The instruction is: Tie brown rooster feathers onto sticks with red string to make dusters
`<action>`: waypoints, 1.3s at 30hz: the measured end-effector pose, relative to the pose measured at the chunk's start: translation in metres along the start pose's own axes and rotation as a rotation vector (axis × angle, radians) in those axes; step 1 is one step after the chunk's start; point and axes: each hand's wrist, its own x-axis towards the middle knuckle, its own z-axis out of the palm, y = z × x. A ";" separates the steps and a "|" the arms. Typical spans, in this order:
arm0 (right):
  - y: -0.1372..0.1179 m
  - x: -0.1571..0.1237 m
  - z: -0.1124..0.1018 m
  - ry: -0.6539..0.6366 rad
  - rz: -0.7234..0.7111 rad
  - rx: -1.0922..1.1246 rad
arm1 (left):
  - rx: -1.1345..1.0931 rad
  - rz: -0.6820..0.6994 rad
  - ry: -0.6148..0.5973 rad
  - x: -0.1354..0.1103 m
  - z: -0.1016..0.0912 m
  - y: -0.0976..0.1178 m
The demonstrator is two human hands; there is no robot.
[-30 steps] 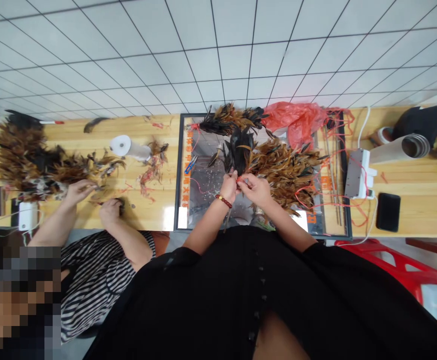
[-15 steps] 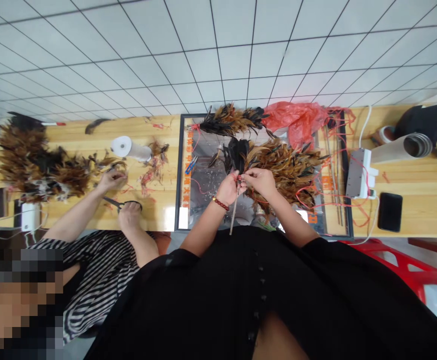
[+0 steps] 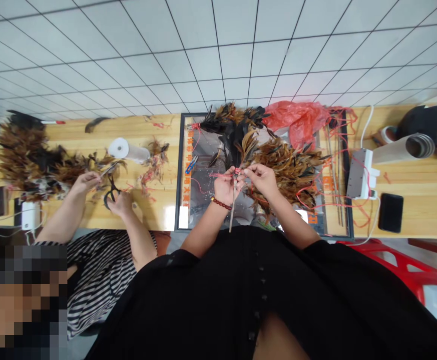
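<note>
Over the framed glass panel, my left hand [image 3: 225,191], with a dark red bead bracelet at its wrist, is closed around a thin pale stick [image 3: 232,212]. The stick's lower end points toward my body. At its upper end black feathers [image 3: 232,145] and a few brown ones [image 3: 249,145] fan away from me. Red string [image 3: 237,171] is wound about their base, with loose strands to the left. My right hand [image 3: 262,180] pinches at this winding, fingertips close to the left thumb; exactly what lies between them is partly hidden.
A large pile of brown feathers [image 3: 293,162] lies right of my hands, below a red plastic bag [image 3: 299,120]. A blue-handled cutter [image 3: 191,164] is on the left. Beside me a co-worker holds black scissors [image 3: 112,192] near a white roll [image 3: 128,150]. A power strip [image 3: 359,172] and phone [image 3: 390,212] lie right.
The feathers above my hands now stand more upright, and red strands show left of the winding. My hands stay close together. The co-worker's scissors have swung up toward the feathers in their other hand.
</note>
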 end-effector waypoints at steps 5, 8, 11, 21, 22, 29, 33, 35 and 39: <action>-0.005 0.004 -0.007 -0.005 0.011 0.016 | 0.126 -0.046 -0.072 -0.008 0.003 0.007; -0.004 0.004 -0.009 -0.042 0.002 -0.007 | 0.156 0.013 -0.087 -0.007 0.005 0.004; -0.003 0.004 -0.009 -0.102 -0.005 -0.078 | 0.194 0.070 0.029 -0.001 0.007 -0.005; -0.017 -0.025 -0.004 -0.131 -0.104 -0.719 | 0.468 -0.002 0.056 -0.009 -0.026 0.004; -0.018 -0.027 -0.001 -0.173 -0.112 -0.762 | 0.480 0.051 0.062 -0.013 -0.031 0.005; -0.025 -0.025 0.011 -0.341 -0.102 -0.613 | 0.300 0.432 0.168 -0.023 -0.038 0.006; -0.033 -0.023 0.015 -0.305 -0.149 -0.453 | 0.166 0.341 0.153 -0.020 -0.033 0.013; -0.036 -0.024 0.017 -0.298 -0.165 -0.467 | 0.082 0.317 0.106 -0.018 -0.031 0.018; -0.038 -0.023 0.019 -0.286 -0.181 -0.474 | -0.060 0.238 0.098 -0.013 -0.030 0.025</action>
